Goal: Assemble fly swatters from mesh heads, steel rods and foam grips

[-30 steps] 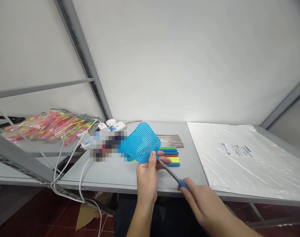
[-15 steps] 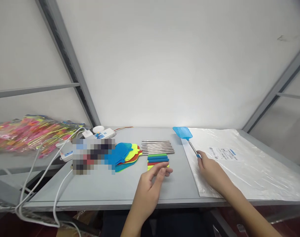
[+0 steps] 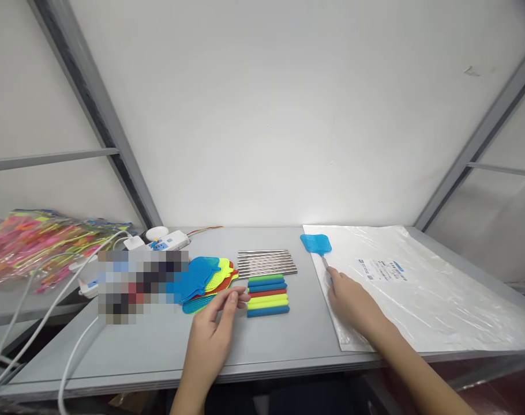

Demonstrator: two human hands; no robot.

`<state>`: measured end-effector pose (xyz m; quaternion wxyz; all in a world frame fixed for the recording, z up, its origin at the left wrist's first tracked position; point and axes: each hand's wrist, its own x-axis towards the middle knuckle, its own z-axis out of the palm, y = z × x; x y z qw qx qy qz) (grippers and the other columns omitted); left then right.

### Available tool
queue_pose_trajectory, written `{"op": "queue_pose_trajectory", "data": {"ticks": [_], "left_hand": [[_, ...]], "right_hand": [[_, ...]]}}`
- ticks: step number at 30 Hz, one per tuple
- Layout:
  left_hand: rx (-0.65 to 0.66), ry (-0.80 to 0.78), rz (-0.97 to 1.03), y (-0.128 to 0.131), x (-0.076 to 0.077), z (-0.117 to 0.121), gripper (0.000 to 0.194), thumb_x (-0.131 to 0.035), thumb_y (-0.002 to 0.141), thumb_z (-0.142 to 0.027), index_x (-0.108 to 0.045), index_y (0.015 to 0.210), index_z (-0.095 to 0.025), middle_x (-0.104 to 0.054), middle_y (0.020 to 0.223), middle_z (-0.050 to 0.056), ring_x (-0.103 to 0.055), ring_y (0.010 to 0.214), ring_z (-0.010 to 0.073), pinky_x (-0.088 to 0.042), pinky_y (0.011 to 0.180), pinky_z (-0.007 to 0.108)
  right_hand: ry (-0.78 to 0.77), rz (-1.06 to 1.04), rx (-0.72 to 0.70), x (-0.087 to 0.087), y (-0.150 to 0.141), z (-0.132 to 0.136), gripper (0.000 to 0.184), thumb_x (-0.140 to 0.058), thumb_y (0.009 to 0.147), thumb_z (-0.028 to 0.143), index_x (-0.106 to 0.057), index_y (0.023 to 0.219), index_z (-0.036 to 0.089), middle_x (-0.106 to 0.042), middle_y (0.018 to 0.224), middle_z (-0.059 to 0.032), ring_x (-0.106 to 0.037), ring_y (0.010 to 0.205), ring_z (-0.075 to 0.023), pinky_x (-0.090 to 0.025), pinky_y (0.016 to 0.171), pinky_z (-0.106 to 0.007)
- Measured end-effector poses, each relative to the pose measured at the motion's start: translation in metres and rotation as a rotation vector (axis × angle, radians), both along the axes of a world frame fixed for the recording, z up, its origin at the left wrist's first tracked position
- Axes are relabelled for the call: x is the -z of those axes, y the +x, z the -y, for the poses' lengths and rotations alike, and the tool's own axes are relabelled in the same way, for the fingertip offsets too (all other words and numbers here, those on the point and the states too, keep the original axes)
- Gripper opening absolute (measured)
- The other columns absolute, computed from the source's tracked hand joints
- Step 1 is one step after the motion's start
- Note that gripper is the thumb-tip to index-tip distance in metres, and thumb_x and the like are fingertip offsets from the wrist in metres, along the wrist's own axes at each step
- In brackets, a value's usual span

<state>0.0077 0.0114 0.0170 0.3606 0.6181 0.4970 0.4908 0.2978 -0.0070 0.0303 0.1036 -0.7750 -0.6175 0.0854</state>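
My right hand (image 3: 355,300) is closed around the lower end of a fly swatter (image 3: 317,244). The swatter has a blue mesh head and a metal rod, and its head points away over the edge of a white plastic package. My left hand (image 3: 213,328) is open, fingers loosely bent, with nothing visible in it. It hovers beside a row of coloured handle tubes (image 3: 267,294) in green, blue, red and yellow, its fingertips by their left ends. Behind the tubes lie several metal rods (image 3: 266,263). Left of these is a fanned pile of swatter heads (image 3: 202,276), blue on top.
The white plastic package (image 3: 418,311) with a label covers the table's right side. A pixelated patch (image 3: 141,282) hides things at left. Power strips (image 3: 171,240) with white cables (image 3: 76,357) stand behind it. Bagged colourful items (image 3: 50,245) lie far left. A wall (image 3: 262,115) closes the back.
The view has shifted slightly. My right hand has lowered the swatter head towards me onto or over the package edge. My left hand has moved left, uncovering the nearer tubes.
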Motion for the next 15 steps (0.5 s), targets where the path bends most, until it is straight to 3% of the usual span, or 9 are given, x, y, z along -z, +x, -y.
{"op": "queue_pose_trajectory", "data": {"ticks": [3,9,15], "left_hand": [[-0.026,0.006,0.031,0.000,0.001,-0.001,0.039,-0.051,0.092,-0.052,-0.067,0.104,-0.018,-0.073,0.093,0.006,-0.068,0.088,0.0204,-0.051,0.088,0.032],[0.052,0.068,0.007,0.013,0.001,-0.005,0.034,-0.050,0.095,-0.046,-0.068,0.107,-0.019,-0.073,0.094,0.005,-0.067,0.086,0.0184,-0.052,0.083,0.030],[0.059,0.170,-0.152,0.015,0.002,-0.005,0.029,-0.049,0.097,-0.040,-0.068,0.110,-0.022,-0.073,0.095,0.004,-0.067,0.085,0.0172,-0.051,0.079,0.028]], "right_hand": [[0.001,0.044,-0.021,0.000,0.001,-0.001,0.047,-0.036,0.092,0.019,-0.046,0.137,0.013,-0.065,0.107,-0.0158,-0.063,0.093,-0.0282,-0.039,0.069,-0.033],[-0.001,0.105,-0.050,0.003,0.001,-0.003,0.041,-0.035,0.095,0.026,-0.051,0.131,0.017,-0.066,0.097,-0.0114,-0.063,0.082,-0.0263,-0.035,0.062,-0.031],[0.016,0.109,-0.036,0.007,0.002,-0.006,0.045,-0.029,0.097,0.024,-0.044,0.139,0.019,-0.066,0.111,-0.0120,-0.064,0.093,-0.0252,-0.038,0.066,-0.031]]}}
